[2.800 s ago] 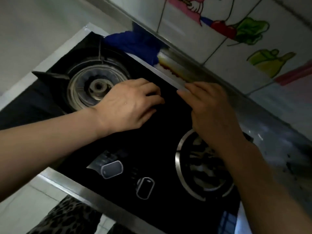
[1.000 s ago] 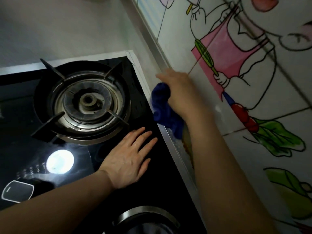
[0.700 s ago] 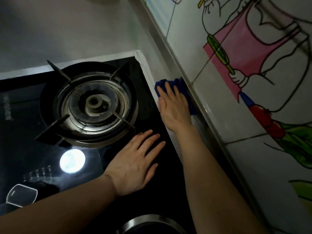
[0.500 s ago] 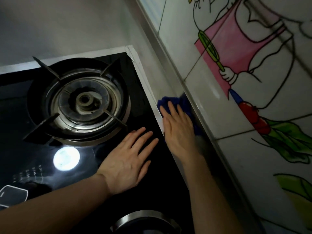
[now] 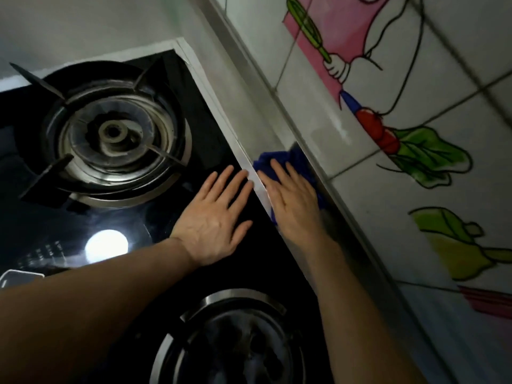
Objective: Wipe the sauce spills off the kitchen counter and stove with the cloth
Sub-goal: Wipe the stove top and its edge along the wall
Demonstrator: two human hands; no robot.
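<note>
A blue cloth [image 5: 277, 159] lies on the narrow grey counter strip [image 5: 249, 106] between the black glass stove [image 5: 210, 126] and the tiled wall. My right hand [image 5: 293, 200] presses flat on the cloth, fingers spread, covering most of it. My left hand [image 5: 219, 217] rests flat and open on the stove's glass, right beside the metal rim [image 5: 221, 117], holding nothing. No sauce is visible on the bare part of the strip beyond the cloth.
Two gas burners sit in the stove: one with a pan support [image 5: 110, 134] at the left, another [image 5: 230, 342] near the bottom. A metal ledge [image 5: 266, 79] runs along the foot of the painted tile wall [image 5: 415, 134]. A lamp's reflection [image 5: 106, 245] glares on the glass.
My right hand has slid the blue cloth along the counter strip toward me, from near the stove's far corner to beside my left hand. My left hand has stayed flat on the glass.
</note>
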